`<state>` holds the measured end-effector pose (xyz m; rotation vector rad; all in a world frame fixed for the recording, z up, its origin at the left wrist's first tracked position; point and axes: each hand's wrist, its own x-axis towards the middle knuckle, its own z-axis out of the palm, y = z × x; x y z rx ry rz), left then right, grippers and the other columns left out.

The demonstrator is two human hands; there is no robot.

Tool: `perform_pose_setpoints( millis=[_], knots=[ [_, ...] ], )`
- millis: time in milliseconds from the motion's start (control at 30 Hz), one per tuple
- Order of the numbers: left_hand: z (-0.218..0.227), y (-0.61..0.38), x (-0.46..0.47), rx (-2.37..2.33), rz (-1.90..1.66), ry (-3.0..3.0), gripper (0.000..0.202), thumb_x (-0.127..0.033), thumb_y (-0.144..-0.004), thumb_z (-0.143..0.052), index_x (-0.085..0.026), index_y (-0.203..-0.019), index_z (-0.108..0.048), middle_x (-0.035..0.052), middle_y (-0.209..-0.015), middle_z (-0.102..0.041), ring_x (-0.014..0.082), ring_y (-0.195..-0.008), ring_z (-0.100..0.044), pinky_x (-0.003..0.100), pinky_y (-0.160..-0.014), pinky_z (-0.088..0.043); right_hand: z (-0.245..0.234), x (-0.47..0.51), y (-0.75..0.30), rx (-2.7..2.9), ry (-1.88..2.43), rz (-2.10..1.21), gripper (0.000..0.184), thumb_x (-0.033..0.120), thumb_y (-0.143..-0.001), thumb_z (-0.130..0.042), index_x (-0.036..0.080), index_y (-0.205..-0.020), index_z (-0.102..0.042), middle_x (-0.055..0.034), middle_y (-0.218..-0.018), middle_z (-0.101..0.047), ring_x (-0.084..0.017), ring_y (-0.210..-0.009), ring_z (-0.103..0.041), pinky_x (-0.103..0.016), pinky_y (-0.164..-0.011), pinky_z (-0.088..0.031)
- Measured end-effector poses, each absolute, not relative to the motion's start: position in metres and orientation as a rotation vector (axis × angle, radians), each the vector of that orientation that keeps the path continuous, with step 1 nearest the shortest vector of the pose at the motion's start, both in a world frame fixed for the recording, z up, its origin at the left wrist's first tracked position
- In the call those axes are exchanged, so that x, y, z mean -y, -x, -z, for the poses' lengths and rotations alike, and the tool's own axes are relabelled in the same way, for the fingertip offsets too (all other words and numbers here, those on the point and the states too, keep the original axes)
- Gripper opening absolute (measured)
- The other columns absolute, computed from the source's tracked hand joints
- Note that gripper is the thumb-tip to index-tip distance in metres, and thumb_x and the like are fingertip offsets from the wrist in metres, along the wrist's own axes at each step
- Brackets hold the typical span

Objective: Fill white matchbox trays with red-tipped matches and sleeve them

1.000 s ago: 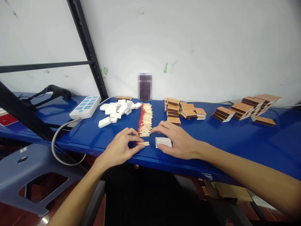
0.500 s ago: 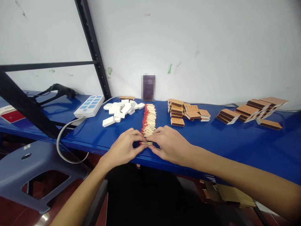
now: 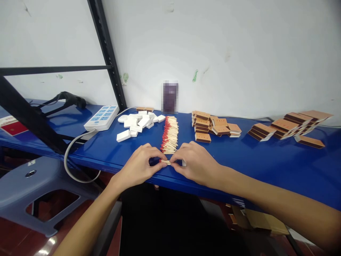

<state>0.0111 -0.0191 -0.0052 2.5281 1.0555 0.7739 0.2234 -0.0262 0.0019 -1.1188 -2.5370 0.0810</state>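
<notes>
My left hand (image 3: 140, 165) and my right hand (image 3: 195, 163) meet near the front edge of the blue bench (image 3: 266, 160), fingers pinched on the two ends of a small bundle of matches (image 3: 165, 162). Just behind them lies a long row of red-tipped matches (image 3: 169, 134). A white inner tray (image 3: 183, 163) peeks out under my right fingers, mostly hidden. Both hands are closed on the bundle.
White inner trays (image 3: 138, 124) lie heaped at the left, beside a white power strip (image 3: 101, 117) with its cable. Brown matchbox sleeves (image 3: 210, 127) are stacked right of the matches, more finished boxes (image 3: 287, 126) far right. A grey stool (image 3: 34, 192) stands below left. A black rack post (image 3: 106, 53) rises behind.
My right hand left the white tray and came left to join my left hand on the small bundle of matches. The camera shifted slightly.
</notes>
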Motion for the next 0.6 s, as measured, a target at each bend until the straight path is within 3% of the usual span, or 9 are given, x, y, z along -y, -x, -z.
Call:
perform_pose_setpoints(
  millis=[200,600],
  knots=[
    [0.0069,-0.01,0.0207,-1.076,-0.79,-2.561,0.015,-0.032,-0.093,-0.063,-0.023,-0.099,-0.074,0.0008,-0.096,-0.075,0.0189,-0.089,-0.061,0.033,-0.081,-0.047,0.0008,0.0264,-0.2244,2.512,1.084,-0.012,0.011,0.016,-0.086,-0.064,0.02,-0.084,-0.074,-0.0025,-0.082,-0.077,-0.021,-0.079,-0.061,-0.034,-0.069,-0.032],
    [0.0073,-0.0112,0.0193,-1.049,-0.783,-2.621,0.013,-0.026,-0.094,-0.06,-0.02,-0.098,-0.072,0.002,-0.094,-0.073,0.0192,-0.086,-0.061,0.033,-0.078,-0.047,0.0046,0.0228,-0.2241,2.458,1.045,-0.081,0.008,0.013,-0.083,-0.065,0.019,-0.084,-0.07,-0.0028,-0.081,-0.074,-0.02,-0.084,-0.06,-0.032,-0.072,-0.03]
  ],
)
